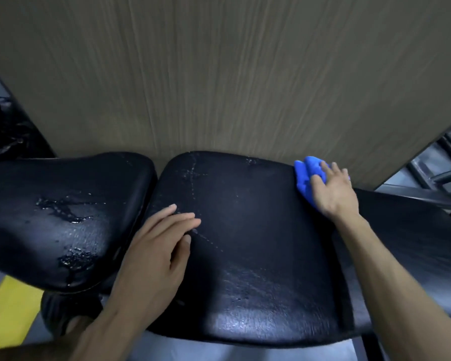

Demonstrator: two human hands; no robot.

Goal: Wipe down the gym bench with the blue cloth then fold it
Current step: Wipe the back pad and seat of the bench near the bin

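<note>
The gym bench fills the lower view, with a large black padded section (250,230) and a smaller worn pad (63,209) to its left, split by a gap. The leather is cracked and scuffed. A bunched blue cloth (306,175) lies at the far right edge of the large pad. My right hand (333,188) lies on top of the cloth with fingers spread, pressing it to the pad. My left hand (159,251) rests flat on the near left part of the large pad, fingers straight, holding nothing.
A tan wood-grain wall panel (219,74) stands right behind the bench. Metal frame bars (443,175) show at the far right. A yellow floor patch (8,306) lies at the lower left, with a dark round roller (63,311) under the small pad.
</note>
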